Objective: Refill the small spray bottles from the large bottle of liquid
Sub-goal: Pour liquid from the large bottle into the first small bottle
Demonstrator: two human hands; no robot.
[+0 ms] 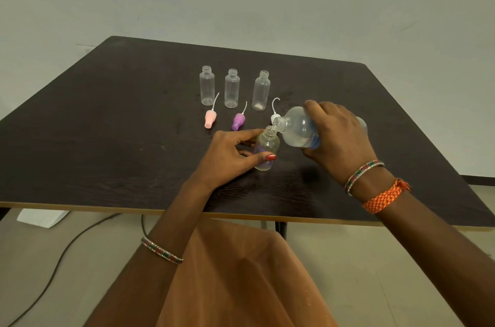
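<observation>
Both hands were busy: the left hand (230, 158) gripped a small spray bottle (265, 151) standing on the dark table (107, 126), while the right hand (338, 136) clasped the large bottle (300, 128), tipped with its mouth at the small bottle's neck. Three more uncapped bottles (232, 88) stood in a row behind, well apart from the hands, with pink (209, 117), purple (239, 120) and white (274, 116) spray tops lying before them.

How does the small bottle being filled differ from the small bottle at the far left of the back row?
The held bottle is gripped by the left hand; the far-left bottle stands free. The held one is tilted under the large bottle; the other stands upright. The held one lies nearer the table's front edge. Both are clear and uncapped.
</observation>
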